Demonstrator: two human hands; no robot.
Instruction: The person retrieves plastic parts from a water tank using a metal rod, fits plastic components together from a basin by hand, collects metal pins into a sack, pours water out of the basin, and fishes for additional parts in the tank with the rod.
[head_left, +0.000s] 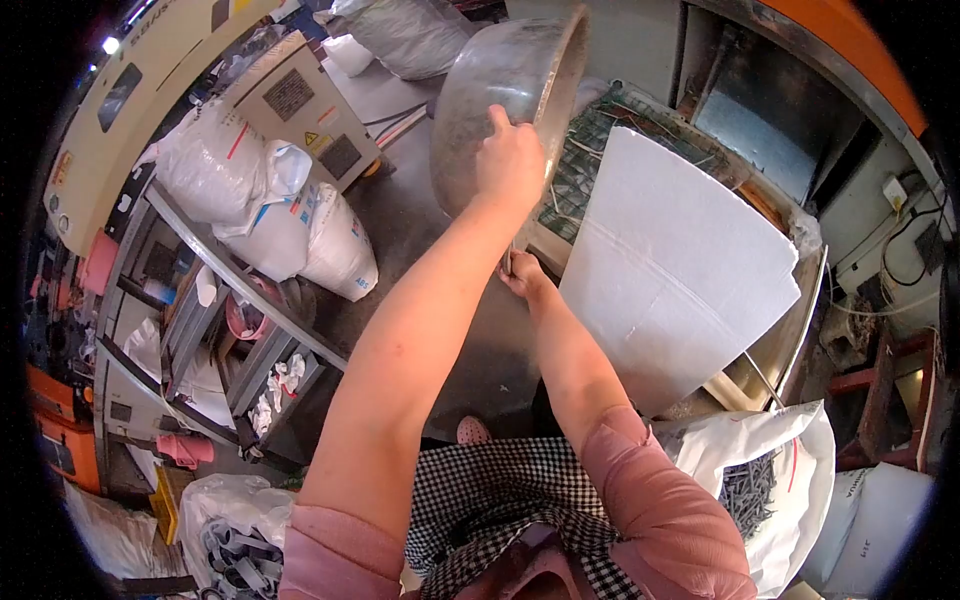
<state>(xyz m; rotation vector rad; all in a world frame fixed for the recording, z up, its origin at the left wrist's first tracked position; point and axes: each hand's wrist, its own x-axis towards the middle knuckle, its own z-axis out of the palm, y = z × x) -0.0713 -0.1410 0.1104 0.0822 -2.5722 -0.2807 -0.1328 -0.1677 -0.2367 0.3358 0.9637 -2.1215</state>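
A large, dull metal bowl [470, 100] is tipped on its side in front of me, its rim facing right. My left hand [512, 160] is closed on the bowl near its rim, thumb lying up along the outer wall. Lower down, the fingers of my right hand [522, 275] are curled round a thin metal edge in line with the bowl's rim; my left arm partly covers this spot. The bowl's inside is mostly turned out of sight. Just right of both hands leans a large white board [690, 270], in front of a crate of green mesh-like material [575, 185].
White sacks [335, 245] rest on a metal frame [250, 310] at left, near a grey cabinet [300, 110]. Bags of dark plastic pieces stand at lower left [240, 560] and lower right [750, 490]. A machine opening [765, 120] is at upper right.
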